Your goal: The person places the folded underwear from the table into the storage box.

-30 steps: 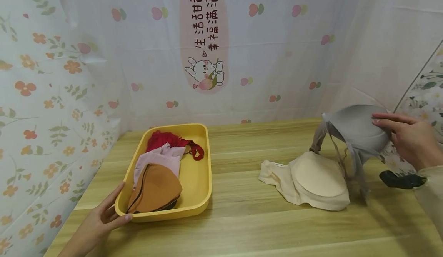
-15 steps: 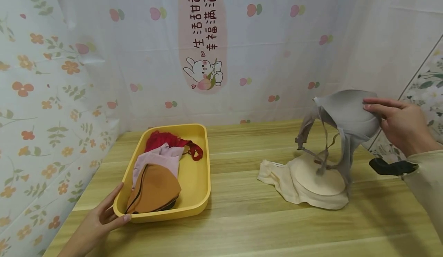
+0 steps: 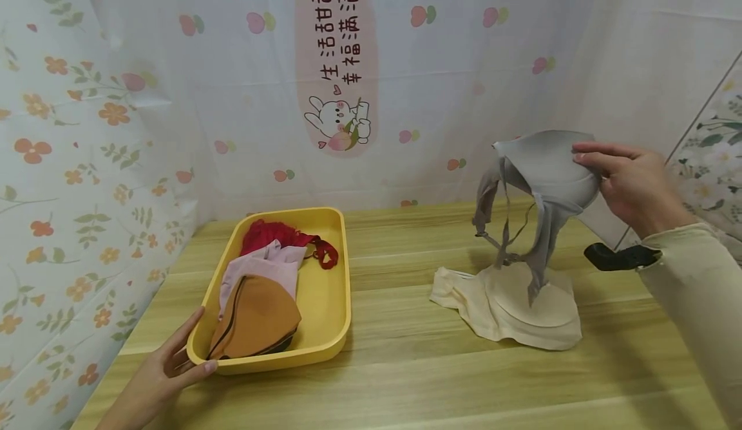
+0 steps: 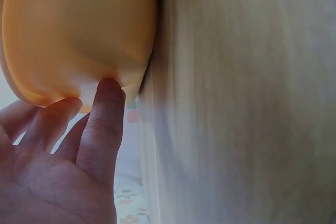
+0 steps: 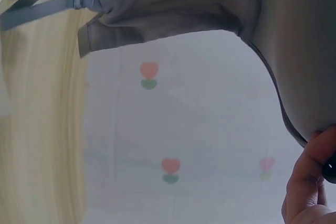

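Observation:
A grey bra [image 3: 556, 163] hangs in the air at the right, pinched at the edge of its cup by my right hand [image 3: 634, 182]. Its straps and band dangle over a cream bra [image 3: 530, 301] lying on the table. In the right wrist view, the thumb or a finger [image 5: 310, 166] shows at the grey cup's rim. My left hand [image 3: 156, 375] rests against the near left corner of a yellow tray [image 3: 342, 288], its fingers spread along the outside wall. Inside the tray lie an orange-brown bra [image 3: 257, 320], a pale pink garment [image 3: 261, 266] and a red lacy garment [image 3: 269, 233].
The wood-grain table [image 3: 394, 378] spans the space between tray and cream bra. Behind it hangs a white printed curtain [image 3: 255, 95], with a flowered sheet [image 3: 87, 179] along the left. A black strap end [image 3: 617, 257] sticks out from the right sleeve.
My right hand has lifted the grey bra and moved it left, so it now hangs above the cream bra. The left hand and tray hold their place; the head view shifted slightly.

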### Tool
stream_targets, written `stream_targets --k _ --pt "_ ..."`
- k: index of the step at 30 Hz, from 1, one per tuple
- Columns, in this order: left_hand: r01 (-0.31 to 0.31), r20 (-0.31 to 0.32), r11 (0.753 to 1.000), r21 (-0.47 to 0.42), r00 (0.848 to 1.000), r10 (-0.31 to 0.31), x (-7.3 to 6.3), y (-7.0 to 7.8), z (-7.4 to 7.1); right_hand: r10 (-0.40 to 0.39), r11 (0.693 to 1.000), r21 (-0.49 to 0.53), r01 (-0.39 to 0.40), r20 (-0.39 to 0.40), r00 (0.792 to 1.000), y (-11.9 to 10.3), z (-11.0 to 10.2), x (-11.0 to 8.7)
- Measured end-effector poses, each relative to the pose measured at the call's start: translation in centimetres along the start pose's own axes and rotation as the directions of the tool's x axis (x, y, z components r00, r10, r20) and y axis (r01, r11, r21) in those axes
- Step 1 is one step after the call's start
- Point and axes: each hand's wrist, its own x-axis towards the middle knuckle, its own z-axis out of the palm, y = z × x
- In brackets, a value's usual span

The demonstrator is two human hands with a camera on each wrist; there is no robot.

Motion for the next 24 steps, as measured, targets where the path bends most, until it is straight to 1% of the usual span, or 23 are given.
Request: stream_targets --k 3,7,10,16,19,24 --pt "-0.003 0.005 1.000 -0.008 1.000 0.003 -0.1 -0.1 0.0 -0.006 0.999 0.045 0.004 0.038 0.999 0.0 1.1 0.2" --pt "-0.006 0.007 1.000 0.002 1.000 0.006 0.0 -0.1 -0.1 -0.044 0.998 0.044 0.042 0.044 0.998 0.3 2.6 0.4" --pt "0.007 0.005 0.999 0.032 1.000 -0.008 0.1 0.0 -0.2 -0.047 0.999 0.018 0.046 0.050 0.998 0.5 3.8 0.5" --pt "0.040 0.013 0.994 0.098 0.999 -0.041 0.1 0.2 -0.2 -0.042 0.999 0.015 0.041 0.085 0.996 0.8 6.0 1.0" --pt "0.042 0.015 0.995 0.096 0.999 -0.043 0.2 0.1 -0.3 -0.045 0.999 0.007 0.045 0.084 0.995 0.8 7.0 1.3" --pt "0.035 0.015 0.998 0.055 0.999 -0.036 0.1 -0.1 -0.3 -0.040 0.999 -0.004 0.041 0.098 0.994 0.7 8.9 1.9"
